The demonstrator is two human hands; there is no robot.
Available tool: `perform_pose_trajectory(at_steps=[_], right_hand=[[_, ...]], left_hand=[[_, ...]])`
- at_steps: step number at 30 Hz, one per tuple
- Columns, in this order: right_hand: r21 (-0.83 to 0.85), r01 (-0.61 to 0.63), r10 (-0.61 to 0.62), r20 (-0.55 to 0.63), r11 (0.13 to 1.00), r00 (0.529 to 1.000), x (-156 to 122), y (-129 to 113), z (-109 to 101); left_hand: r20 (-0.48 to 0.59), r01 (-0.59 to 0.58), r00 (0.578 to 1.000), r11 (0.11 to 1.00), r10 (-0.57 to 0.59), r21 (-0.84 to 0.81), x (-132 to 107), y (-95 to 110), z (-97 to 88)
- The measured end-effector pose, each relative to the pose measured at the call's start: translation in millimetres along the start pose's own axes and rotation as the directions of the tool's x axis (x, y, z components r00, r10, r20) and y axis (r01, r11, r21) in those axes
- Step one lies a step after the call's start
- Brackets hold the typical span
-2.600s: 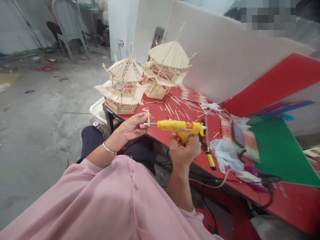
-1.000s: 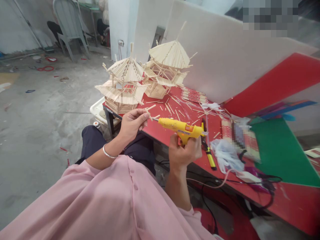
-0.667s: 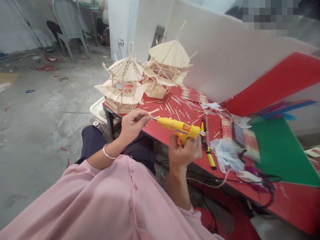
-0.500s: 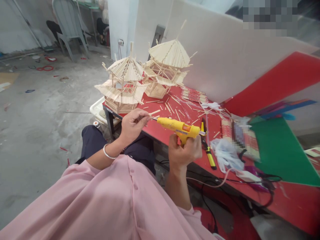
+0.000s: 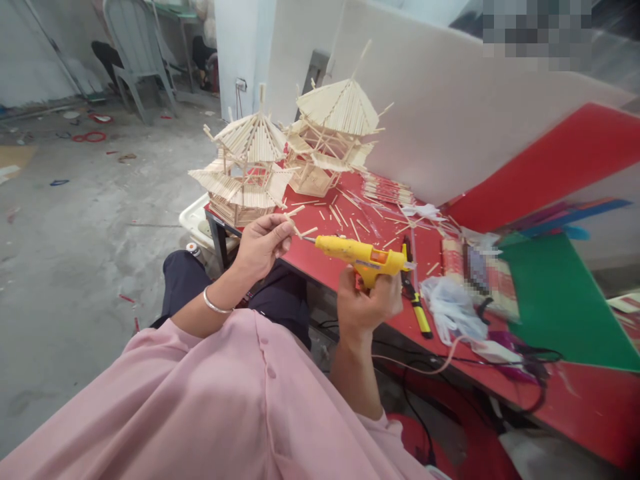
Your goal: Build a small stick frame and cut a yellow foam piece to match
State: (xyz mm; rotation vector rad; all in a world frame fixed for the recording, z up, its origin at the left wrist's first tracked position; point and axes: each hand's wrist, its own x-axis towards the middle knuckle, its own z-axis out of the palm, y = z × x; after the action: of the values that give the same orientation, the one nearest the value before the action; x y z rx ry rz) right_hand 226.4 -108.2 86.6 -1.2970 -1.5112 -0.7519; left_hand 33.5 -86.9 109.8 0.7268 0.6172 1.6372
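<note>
My left hand pinches a small piece of glued wooden sticks just off the near corner of the red table. My right hand is wrapped round the grip of a yellow glue gun. The gun's nozzle points left and sits close to the sticks in my left fingers. Two stick-built pagoda models stand beyond my hands, one nearer the table's edge and a taller one behind it.
Loose sticks are scattered over the red top. A yellow-handled cutter, clear plastic bags, a green sheet and black cables lie to the right. A white board backs the table. A grey chair stands on the concrete floor.
The stick piece in my left fingers has turned from lying level to tilting up and to the left, and my left hand has risen slightly. The glue gun stays pointed at it.
</note>
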Motion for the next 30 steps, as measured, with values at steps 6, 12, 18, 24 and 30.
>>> perform_pose_trajectory(at_steps=[6,12,18,24,30], right_hand=[[0.100,-0.065,0.063,0.024,0.993,0.998,4,-3,-2],[0.153,-0.095,0.088,0.055,0.984,0.995,4,-5,-4],[0.096,-0.125,0.115,0.100,0.987,0.988,0,-7,-2],[0.151,-0.055,0.048,0.048,0.987,0.998,3,-9,-5],[0.172,-0.019,0.015,0.023,0.985,1.000,8,-14,-7]], left_hand=[[0.134,0.248,0.965,0.953,-0.227,-0.175,2,4,-2.0],[0.197,0.388,0.917,0.890,-0.346,-0.239,3,7,-2.4],[0.257,0.436,0.893,0.849,-0.369,-0.298,3,6,-5.6],[0.289,0.482,0.868,0.827,-0.404,-0.290,2,3,-8.5],[0.314,0.481,0.864,0.832,-0.395,-0.277,1,2,-12.2]])
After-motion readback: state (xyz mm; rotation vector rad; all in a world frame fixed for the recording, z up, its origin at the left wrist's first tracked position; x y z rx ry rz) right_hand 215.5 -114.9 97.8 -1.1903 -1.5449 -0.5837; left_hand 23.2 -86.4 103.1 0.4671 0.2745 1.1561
